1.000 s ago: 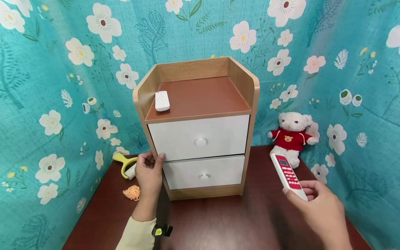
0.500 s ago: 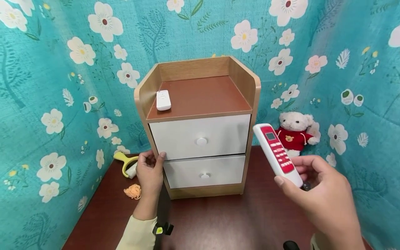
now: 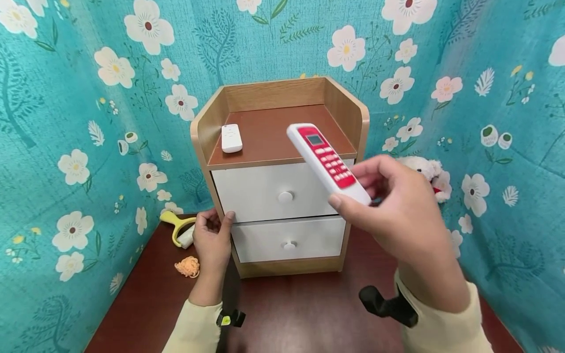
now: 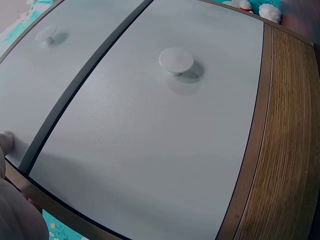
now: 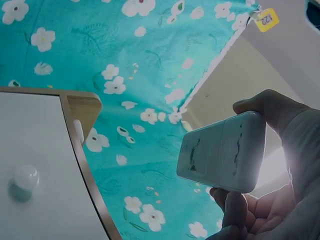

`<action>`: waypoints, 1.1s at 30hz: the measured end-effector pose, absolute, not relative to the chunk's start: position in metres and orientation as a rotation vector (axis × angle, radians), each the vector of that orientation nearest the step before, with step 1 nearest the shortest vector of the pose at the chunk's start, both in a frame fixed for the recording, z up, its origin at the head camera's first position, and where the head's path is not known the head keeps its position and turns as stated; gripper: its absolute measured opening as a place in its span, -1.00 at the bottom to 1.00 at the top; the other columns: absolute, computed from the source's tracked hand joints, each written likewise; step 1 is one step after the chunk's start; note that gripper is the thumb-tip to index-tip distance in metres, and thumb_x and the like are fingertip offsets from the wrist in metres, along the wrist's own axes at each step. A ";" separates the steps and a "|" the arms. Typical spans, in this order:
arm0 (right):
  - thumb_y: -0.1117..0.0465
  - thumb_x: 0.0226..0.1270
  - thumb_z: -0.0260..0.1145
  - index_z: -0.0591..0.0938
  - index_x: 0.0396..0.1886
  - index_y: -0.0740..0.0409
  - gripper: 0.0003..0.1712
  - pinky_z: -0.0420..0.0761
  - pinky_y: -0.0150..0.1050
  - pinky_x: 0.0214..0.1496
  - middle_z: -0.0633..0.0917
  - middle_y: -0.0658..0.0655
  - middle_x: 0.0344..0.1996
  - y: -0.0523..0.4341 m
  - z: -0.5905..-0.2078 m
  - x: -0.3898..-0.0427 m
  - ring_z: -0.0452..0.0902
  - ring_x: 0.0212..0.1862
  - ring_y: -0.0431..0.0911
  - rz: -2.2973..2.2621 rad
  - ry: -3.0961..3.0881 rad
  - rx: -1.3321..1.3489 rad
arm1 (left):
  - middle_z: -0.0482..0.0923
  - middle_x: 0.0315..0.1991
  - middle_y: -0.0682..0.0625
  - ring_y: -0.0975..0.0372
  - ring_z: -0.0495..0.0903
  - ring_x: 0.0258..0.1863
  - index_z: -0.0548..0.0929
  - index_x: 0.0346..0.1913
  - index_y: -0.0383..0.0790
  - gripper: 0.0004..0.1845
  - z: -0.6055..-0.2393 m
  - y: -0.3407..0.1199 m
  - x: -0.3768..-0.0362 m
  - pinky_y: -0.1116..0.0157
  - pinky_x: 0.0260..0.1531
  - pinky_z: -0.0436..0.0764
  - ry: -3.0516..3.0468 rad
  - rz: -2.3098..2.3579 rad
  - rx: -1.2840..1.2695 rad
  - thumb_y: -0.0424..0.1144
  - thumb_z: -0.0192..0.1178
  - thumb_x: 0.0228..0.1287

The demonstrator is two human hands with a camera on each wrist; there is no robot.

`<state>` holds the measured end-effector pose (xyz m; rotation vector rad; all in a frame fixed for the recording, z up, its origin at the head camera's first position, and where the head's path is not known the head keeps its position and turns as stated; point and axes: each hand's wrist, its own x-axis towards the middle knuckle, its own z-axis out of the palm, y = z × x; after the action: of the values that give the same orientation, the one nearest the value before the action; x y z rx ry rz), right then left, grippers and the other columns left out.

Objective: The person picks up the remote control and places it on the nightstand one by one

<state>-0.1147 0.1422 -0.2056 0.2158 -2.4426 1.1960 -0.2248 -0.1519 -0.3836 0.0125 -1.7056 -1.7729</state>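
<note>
My right hand (image 3: 401, 215) holds a white remote control (image 3: 324, 159) with a red button face and small screen, thumb on one side and fingers on the other. In the head view it overlaps the cabinet's top and upper drawer; its pale back (image 5: 220, 152) shows in the right wrist view. My left hand (image 3: 214, 245) grips the left edge of the wooden cabinet (image 3: 289, 266), thumb on the white front near the gap between the drawers. Both drawers, the upper (image 3: 247, 191) and the lower (image 3: 256, 245), are closed. A smaller white remote (image 3: 231, 138) lies on the cabinet's top.
Left of the cabinet on the dark table (image 3: 291, 314) lie a yellow-green Y-shaped handle (image 3: 176, 223) with a white piece and an orange yarn clump (image 3: 188, 267). A white teddy bear (image 3: 421, 166), mostly hidden by my right hand, sits at right. Flowered curtains (image 3: 273, 54) surround the table.
My right hand has carried the red-faced remote leftward and up, from beside the teddy bear to in front of the cabinet's top. The left hand stays at the cabinet's edge.
</note>
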 end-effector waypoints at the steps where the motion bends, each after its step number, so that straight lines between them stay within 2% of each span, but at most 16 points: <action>1: -0.19 0.15 0.53 0.62 0.05 0.05 -0.40 0.61 -0.25 -0.40 0.64 0.10 -0.22 0.138 -0.201 -0.120 0.53 -0.21 0.02 1.202 -2.449 0.224 | 0.54 -0.20 -0.02 0.23 0.54 -0.21 0.48 0.03 -0.57 -0.58 -0.383 -0.152 -0.225 0.46 -0.24 0.54 -1.703 -1.777 0.009 -0.37 0.41 0.28; 4: -0.27 0.14 0.49 0.62 0.05 0.06 -0.35 0.62 -0.21 -0.34 0.64 0.10 -0.19 0.129 -0.188 -0.138 0.54 -0.17 0.00 1.214 -2.481 0.245 | 0.54 -0.19 -0.02 0.23 0.54 -0.21 0.48 0.03 -0.56 -0.59 -0.383 -0.152 -0.224 0.46 -0.24 0.54 -1.706 -1.784 0.000 -0.38 0.40 0.28; 13: -0.31 0.13 0.46 0.68 -0.04 0.09 -0.36 0.60 -0.17 -0.28 0.66 0.07 -0.09 0.094 -0.153 -0.195 0.51 -0.10 0.00 1.199 -2.551 0.224 | 0.56 -0.17 -0.07 0.20 0.54 -0.20 0.48 0.05 -0.58 -0.57 -0.383 -0.153 -0.224 0.47 -0.25 0.55 -1.724 -1.765 -0.011 -0.37 0.40 0.29; 17: -0.31 0.13 0.43 0.72 -0.16 0.09 -0.42 0.58 -0.20 -0.31 0.65 0.03 -0.03 0.079 -0.139 -0.216 0.52 -0.14 -0.04 1.163 -2.589 0.221 | 0.54 -0.18 -0.08 0.20 0.52 -0.20 0.47 0.05 -0.58 -0.58 -0.384 -0.153 -0.225 0.47 -0.25 0.53 -1.727 -1.755 0.001 -0.38 0.39 0.29; 20: -0.32 0.14 0.40 0.71 -0.32 0.04 -0.48 0.50 -0.24 -0.39 0.67 -0.02 -0.15 0.069 -0.130 -0.229 0.48 -0.24 -0.10 1.106 -2.631 0.212 | 0.53 -0.18 -0.06 0.20 0.52 -0.20 0.48 0.05 -0.57 -0.58 -0.385 -0.153 -0.226 0.47 -0.24 0.53 -1.732 -1.759 0.009 -0.37 0.40 0.29; 24: -0.36 0.11 0.38 0.57 -0.53 0.03 -0.45 0.32 -0.27 -0.51 0.55 -0.07 -0.55 0.059 -0.124 -0.248 0.31 -0.47 -0.15 1.023 -2.701 0.137 | 0.54 -0.18 -0.03 0.20 0.54 -0.18 0.48 0.05 -0.55 -0.57 -0.386 -0.153 -0.227 0.46 -0.22 0.54 -1.728 -1.769 0.006 -0.37 0.40 0.29; 26: -0.39 0.09 0.36 0.59 -0.40 0.06 -0.41 0.35 -0.27 -0.48 0.54 -0.07 -0.50 0.056 -0.121 -0.259 0.33 -0.44 -0.15 0.978 -2.747 0.081 | 0.54 -0.17 -0.02 0.21 0.54 -0.18 0.47 0.05 -0.55 -0.57 -0.386 -0.153 -0.227 0.46 -0.21 0.54 -1.721 -1.769 0.003 -0.37 0.40 0.29; 28: -0.42 0.08 0.32 0.62 -0.05 0.08 -0.27 0.44 -0.28 -0.34 0.61 -0.02 -0.25 0.053 -0.118 -0.270 0.40 -0.27 -0.15 0.942 -2.798 0.025 | 0.54 -0.17 -0.03 0.20 0.54 -0.18 0.48 0.05 -0.56 -0.58 -0.386 -0.154 -0.227 0.47 -0.22 0.54 -1.714 -1.763 -0.001 -0.37 0.40 0.29; 30: -0.44 0.08 0.29 0.52 0.21 0.07 -0.13 0.51 -0.26 -0.18 0.59 0.01 0.00 0.051 -0.114 -0.280 0.44 -0.08 -0.13 0.917 -2.840 -0.013 | 0.55 -0.17 -0.05 0.19 0.54 -0.19 0.48 0.04 -0.56 -0.58 -0.386 -0.154 -0.226 0.46 -0.23 0.54 -1.709 -1.758 -0.005 -0.37 0.40 0.29; 31: -0.44 0.09 0.28 0.46 0.30 0.05 -0.07 0.52 -0.25 -0.09 0.55 0.02 0.11 0.050 -0.112 -0.285 0.43 0.01 -0.12 0.907 -2.857 -0.028 | 0.55 -0.17 -0.07 0.18 0.54 -0.19 0.48 0.04 -0.57 -0.58 -0.386 -0.154 -0.226 0.46 -0.22 0.54 -1.707 -1.759 -0.008 -0.37 0.40 0.29; 33: -0.45 0.09 0.26 0.45 0.32 0.03 -0.07 0.51 -0.26 -0.02 0.52 0.02 0.18 0.048 -0.110 -0.294 0.41 0.07 -0.11 0.896 -2.876 -0.043 | 0.55 -0.17 -0.09 0.17 0.54 -0.19 0.49 0.05 -0.55 -0.58 -0.387 -0.154 -0.226 0.45 -0.23 0.54 -1.716 -1.756 0.003 -0.36 0.41 0.29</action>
<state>-0.2940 0.0483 -0.1102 -0.0432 -2.8755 0.8957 -0.2257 -0.1538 -0.3866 0.0027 -1.7163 -1.7564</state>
